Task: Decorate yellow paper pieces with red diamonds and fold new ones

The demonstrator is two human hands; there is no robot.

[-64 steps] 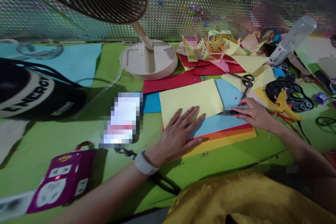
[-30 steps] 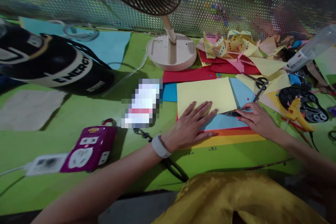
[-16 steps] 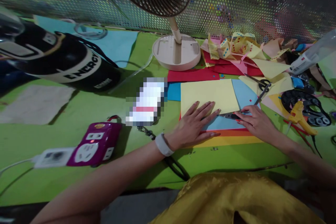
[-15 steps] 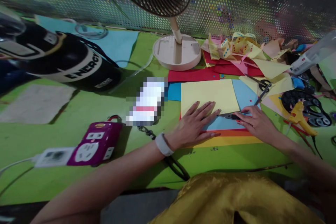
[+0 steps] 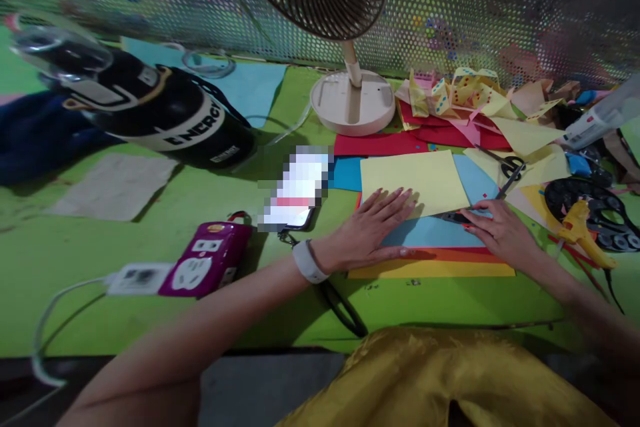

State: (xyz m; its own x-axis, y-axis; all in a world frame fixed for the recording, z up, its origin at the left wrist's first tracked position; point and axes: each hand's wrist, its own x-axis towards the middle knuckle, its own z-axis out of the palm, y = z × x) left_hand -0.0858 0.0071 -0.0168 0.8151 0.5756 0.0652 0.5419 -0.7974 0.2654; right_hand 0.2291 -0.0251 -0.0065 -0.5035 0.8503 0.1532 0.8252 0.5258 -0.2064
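My left hand (image 5: 370, 230) lies flat with fingers stretched out. Its fingertips rest on the lower part of a pale yellow sheet (image 5: 413, 180), and its thumb is over a light blue sheet (image 5: 440, 233). At the yellow sheet's lower right corner, the bent fingers of my right hand (image 5: 503, 230) are closed on a slim dark tool (image 5: 453, 216). The tool lies along the yellow sheet's lower edge; my fingers hide part of it, so its exact kind is unclear. Orange and yellow sheets (image 5: 435, 270) stick out below the blue one.
Scissors (image 5: 513, 167) lie beyond my right hand, near paper scraps (image 5: 470, 93). A yellow glue gun (image 5: 583, 230) rests at right. Leftward are a phone (image 5: 300, 190), a purple power strip (image 5: 210, 253) and a large black bottle (image 5: 175, 113). A fan (image 5: 353, 100) stands behind.
The view has shifted, so everything sits a little further right in the picture. My left hand stays flat on the paper, and my right hand still grips the dark tool.
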